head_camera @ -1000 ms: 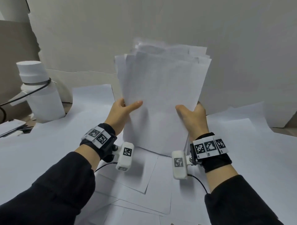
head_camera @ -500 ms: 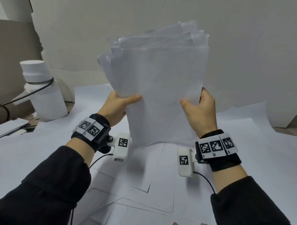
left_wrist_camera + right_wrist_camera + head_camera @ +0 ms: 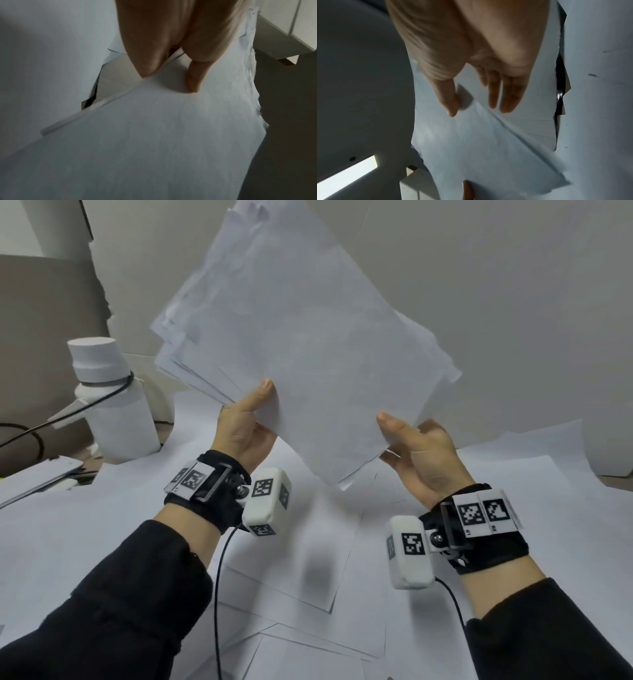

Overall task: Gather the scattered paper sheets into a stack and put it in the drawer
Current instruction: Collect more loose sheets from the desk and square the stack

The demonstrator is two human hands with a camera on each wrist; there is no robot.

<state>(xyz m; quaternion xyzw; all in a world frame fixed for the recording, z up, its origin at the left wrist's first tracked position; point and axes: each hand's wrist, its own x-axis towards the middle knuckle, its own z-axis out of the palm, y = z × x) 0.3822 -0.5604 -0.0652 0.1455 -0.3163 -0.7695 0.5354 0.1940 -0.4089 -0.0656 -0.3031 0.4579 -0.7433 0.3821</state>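
A thick stack of white paper sheets (image 3: 308,354) hangs in the air above the table, turned so one corner points down. Its edges are uneven and fanned at the upper left. My left hand (image 3: 246,419) grips the lower left edge, thumb on the front and fingers behind; the left wrist view shows the thumb (image 3: 192,81) pressed on the top sheet (image 3: 154,135). My right hand (image 3: 411,446) pinches the lower right edge loosely. There its thumb (image 3: 452,105) lies on the stack (image 3: 471,148) while the fingers stay nearly straight. Several loose sheets (image 3: 291,559) lie overlapped on the table below.
A white plastic bottle (image 3: 109,405) with a black cable round its neck stands at the left. A flat pale device (image 3: 37,477) lies beside it. Pale cardboard panels (image 3: 513,302) wall in the back. White paper (image 3: 548,508) covers the table on the right.
The stack stood upright near the table; it has been lifted and turned so a corner points down. The left hand rose, and the right hand shifted to the lower right edge.
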